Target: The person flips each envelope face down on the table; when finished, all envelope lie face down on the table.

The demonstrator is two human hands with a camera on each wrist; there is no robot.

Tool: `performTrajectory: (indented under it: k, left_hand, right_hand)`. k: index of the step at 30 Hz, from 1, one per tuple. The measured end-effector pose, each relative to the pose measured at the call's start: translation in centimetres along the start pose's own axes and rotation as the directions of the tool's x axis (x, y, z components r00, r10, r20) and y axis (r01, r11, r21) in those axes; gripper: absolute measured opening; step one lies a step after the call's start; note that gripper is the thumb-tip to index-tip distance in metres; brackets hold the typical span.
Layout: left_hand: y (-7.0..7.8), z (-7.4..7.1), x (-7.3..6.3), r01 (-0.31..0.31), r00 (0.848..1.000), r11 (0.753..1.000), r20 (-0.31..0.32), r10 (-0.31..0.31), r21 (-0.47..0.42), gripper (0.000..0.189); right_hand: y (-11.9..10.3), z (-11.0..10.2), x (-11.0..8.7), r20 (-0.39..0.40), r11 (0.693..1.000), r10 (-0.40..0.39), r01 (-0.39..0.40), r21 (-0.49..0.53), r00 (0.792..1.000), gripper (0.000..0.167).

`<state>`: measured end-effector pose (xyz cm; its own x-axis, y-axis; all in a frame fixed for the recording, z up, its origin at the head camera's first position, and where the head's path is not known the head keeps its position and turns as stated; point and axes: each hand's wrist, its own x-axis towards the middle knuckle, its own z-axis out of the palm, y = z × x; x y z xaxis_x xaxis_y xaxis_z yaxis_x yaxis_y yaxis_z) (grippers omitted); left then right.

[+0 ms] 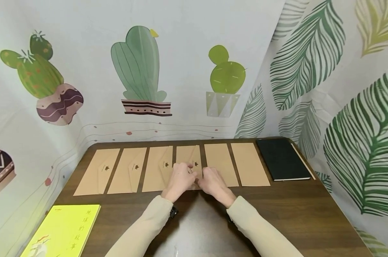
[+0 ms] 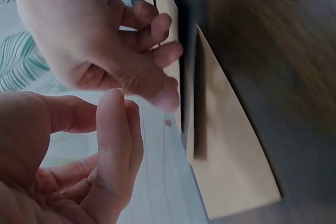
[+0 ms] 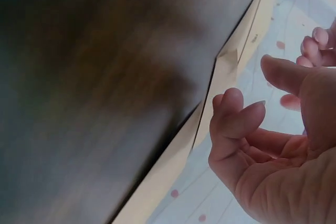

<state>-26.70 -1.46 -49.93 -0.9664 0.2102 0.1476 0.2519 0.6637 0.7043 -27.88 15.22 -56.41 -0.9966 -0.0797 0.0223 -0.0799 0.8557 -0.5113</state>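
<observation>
Facing each other over the fourth of six light-brown paper envelopes in a row, the left hand and the right hand on my remote feed stand close together. My wrist views show both hands with fingers loosely bent and the thumb free, and nothing visible in either; whether a fingertip touches the paper, I cannot tell. The fourth light-brown envelope lies below and between the hands, partly hidden by them, its small black crown print visible between them. Left of my left hand lie three light-brown paper envelopes, each with a pointed flap and a matching crown. One envelope near the fingers shows a slightly raised flap in my left wrist view. Right of my right hand are two plain light-brown paper envelopes, then a black rectangular notebook and, along its outer side, a thin pale stick. Well left of my left forearm, nearer the body, rests a bright-yellow rectangular book. All lie on a dark-brown wood-grain table.
</observation>
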Motion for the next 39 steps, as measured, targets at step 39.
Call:
performTrajectory:
  k: [39]
  left_hand:
    - [-2.9, -3.9, -1.2, 0.313, 0.950, 0.941, 0.056, -0.308, -0.131, 0.052]
  right_hand:
    - [1.1, -1.5, -0.9, 0.041, 0.979, 0.031, -0.038, 0.202, 0.999, 0.030]
